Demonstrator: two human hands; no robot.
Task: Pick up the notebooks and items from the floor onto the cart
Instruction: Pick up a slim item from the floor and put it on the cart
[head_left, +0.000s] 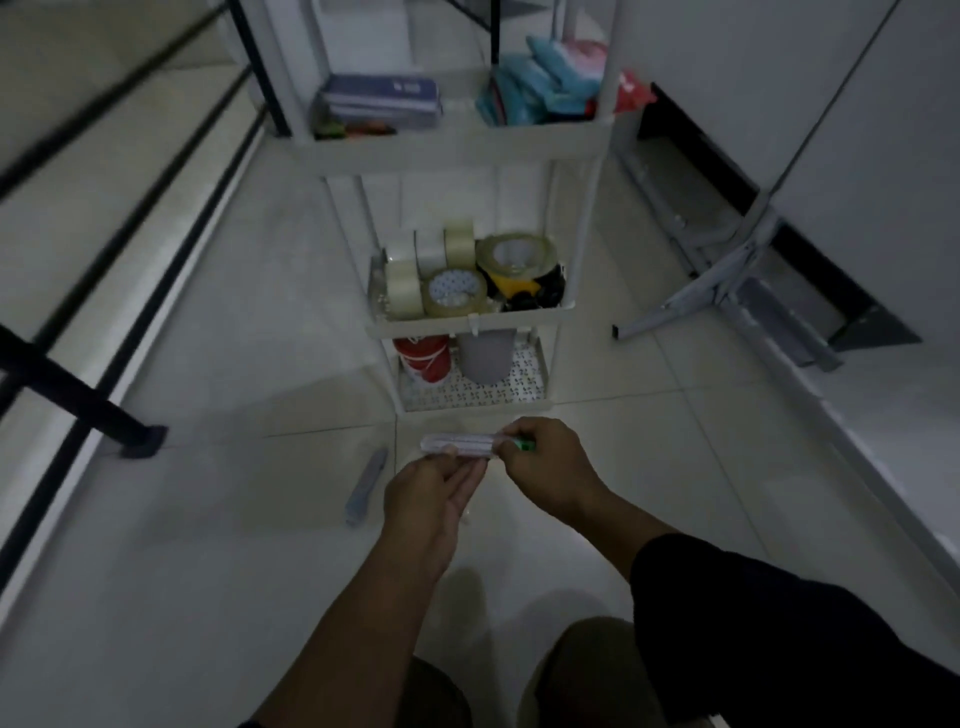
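A white three-tier cart (457, 150) stands ahead of me on the tiled floor. Its top tier holds stacked notebooks (379, 98) at the left and blue and pink packets (545, 83) at the right. Low in front of the cart, both hands meet on a pale, clear-wrapped stick-shaped item (457, 446) with a green tip (524, 446). My right hand (545, 467) grips its right end. My left hand (431, 499) touches its left part from below with fairly straight fingers. A grey-blue pen-like item (366, 486) lies on the floor to the left.
The cart's middle tier holds several tape rolls (467, 280); the bottom tier holds a red cup (422, 358) and a grey cup (483, 358). A black metal leg (93, 405) stands at the left. A folded grey metal stand (737, 291) lies at the right, by a white wall.
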